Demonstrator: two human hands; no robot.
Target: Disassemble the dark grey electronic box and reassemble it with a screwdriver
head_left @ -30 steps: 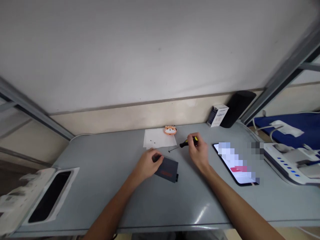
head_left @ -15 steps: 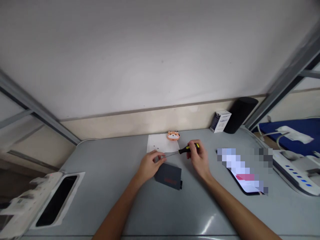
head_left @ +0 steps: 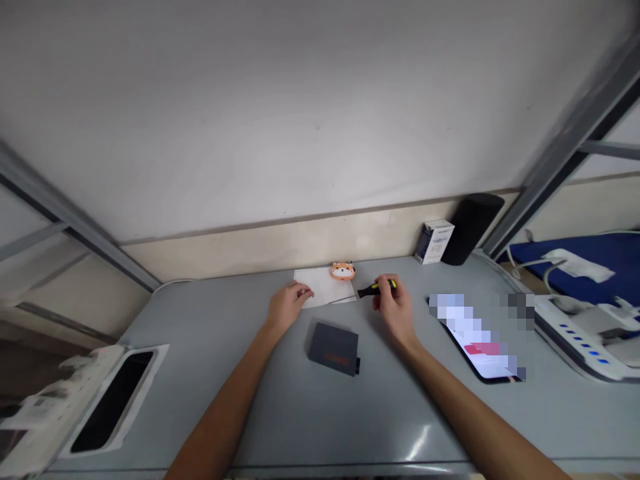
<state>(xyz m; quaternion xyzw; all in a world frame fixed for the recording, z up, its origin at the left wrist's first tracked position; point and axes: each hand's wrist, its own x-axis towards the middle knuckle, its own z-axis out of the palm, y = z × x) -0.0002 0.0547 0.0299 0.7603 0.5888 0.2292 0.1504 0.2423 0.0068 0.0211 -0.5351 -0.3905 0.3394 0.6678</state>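
Observation:
My right hand [head_left: 395,307] grips the black and yellow handle of a screwdriver [head_left: 371,289], its thin shaft pointing left over the paper's near edge. At the left edge of a white sheet of paper [head_left: 325,285], my left hand [head_left: 289,305] has its thumb and fingertips pinched together; whatever may be between them is too small to make out. A dark grey flat box [head_left: 334,343] with reddish lettering and a small black tab at its right corner lies between my forearms, touched by neither hand. An orange and white animal-faced case [head_left: 343,271] rests at the paper's far edge.
A lit phone [head_left: 475,347], partly blurred out, lies right of my right hand beside a white power strip [head_left: 580,340]. At the back stand a small box [head_left: 434,241] and a black cylinder [head_left: 473,228]. A dark phone [head_left: 114,400] lies left.
My left hand has moved left and back, off the screwdriver tip and the dark box, to the paper. The dark spots on the paper no longer show. The right hand still holds the screwdriver.

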